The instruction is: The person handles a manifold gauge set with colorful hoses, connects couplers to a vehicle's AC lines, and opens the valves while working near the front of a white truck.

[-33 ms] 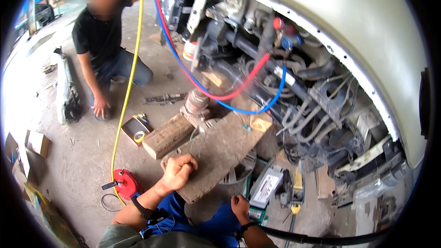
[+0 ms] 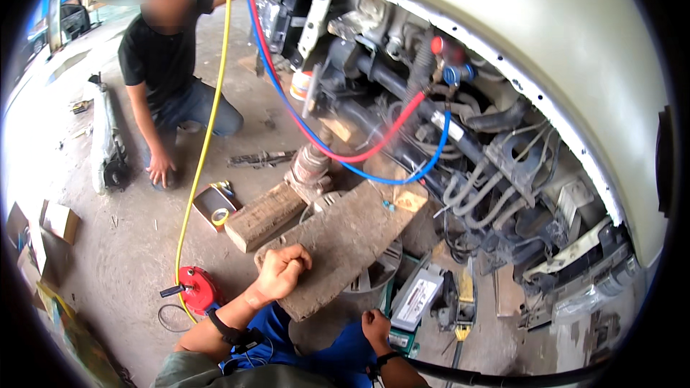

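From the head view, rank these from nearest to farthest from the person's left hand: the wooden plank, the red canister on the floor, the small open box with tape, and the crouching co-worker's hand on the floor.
1. Wooden plank: the left hand rests on its near end.
2. Red canister: on the floor, to the hand's left.
3. Small open box: farther up and left, beside the yellow hose.
4. Co-worker's hand: farthest, flat on the floor beyond the box.

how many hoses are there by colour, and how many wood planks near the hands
yellow hose: 1
red hose: 1
blue hose: 1
wood planks: 2, the big plank under the left hand and a smaller plank beside it
total: 5
The right hand is closed low down; what it holds cannot be told.
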The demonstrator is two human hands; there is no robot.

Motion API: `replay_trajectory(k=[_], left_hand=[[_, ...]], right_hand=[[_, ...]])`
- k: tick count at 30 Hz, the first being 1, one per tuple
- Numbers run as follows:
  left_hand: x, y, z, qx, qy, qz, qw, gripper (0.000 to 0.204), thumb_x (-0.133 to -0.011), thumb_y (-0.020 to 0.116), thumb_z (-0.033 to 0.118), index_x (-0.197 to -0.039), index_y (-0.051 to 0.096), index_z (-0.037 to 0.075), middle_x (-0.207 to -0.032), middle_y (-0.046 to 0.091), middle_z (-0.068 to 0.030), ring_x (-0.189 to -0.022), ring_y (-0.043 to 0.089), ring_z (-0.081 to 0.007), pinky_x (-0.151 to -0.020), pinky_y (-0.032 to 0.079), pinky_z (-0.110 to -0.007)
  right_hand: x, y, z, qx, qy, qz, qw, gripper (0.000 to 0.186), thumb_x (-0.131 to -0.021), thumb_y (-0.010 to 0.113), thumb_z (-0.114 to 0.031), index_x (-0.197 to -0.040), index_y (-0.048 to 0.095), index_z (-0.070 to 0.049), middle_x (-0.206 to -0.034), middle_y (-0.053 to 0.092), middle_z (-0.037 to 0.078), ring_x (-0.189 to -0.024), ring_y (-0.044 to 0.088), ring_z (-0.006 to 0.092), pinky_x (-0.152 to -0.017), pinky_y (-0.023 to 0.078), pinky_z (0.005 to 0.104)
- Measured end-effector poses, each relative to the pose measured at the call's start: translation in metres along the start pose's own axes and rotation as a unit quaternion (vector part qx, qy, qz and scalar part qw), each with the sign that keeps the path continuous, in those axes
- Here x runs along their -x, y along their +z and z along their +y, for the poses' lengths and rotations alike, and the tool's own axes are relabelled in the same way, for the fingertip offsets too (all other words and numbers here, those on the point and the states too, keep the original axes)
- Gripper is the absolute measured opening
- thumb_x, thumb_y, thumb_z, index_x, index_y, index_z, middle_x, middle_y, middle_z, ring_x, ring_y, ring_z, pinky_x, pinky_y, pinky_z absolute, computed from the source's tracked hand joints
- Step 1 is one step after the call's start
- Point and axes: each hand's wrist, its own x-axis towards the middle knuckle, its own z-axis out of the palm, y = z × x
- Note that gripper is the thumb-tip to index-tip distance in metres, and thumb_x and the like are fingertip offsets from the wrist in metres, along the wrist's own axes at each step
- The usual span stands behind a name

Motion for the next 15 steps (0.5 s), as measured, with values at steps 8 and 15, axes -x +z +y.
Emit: replay_trajectory(k=[8, 15], left_hand=[[0.002, -0.007, 0.001, -0.024, -0.003, -0.004, 1.0, 0.021, -0.082, 0.042, 0.004, -0.082, 0.063, 0.002, -0.067, 0.061, -0.0094, -0.061, 0.059, -0.0184, -0.06, 0.048, -0.032], [0.002, -0.009, -0.003, -0.018, 0.027, 0.015, 0.999, 0.021, -0.083, 0.042, 0.006, -0.079, 0.062, 0.002, -0.066, 0.06, -0.0093, -0.059, 0.06, -0.0186, -0.058, 0.048, -0.032]], right_hand=[[-0.009, 0.002, -0.01, 0.0, -0.014, -0.001, 1.0, 0.017, -0.08, 0.069, -0.026, -0.077, 0.063, -0.011, -0.061, 0.062, 0.011, -0.06, 0.063, 0.0362, -0.056, 0.051, 0.0444], [-0.01, 0.015, -0.006, 0.002, -0.03, 0.011, 0.999, 0.022, -0.083, 0.07, -0.027, -0.074, 0.063, -0.007, -0.062, 0.063, 0.013, -0.059, 0.063, 0.0356, -0.055, 0.051, 0.0445]])
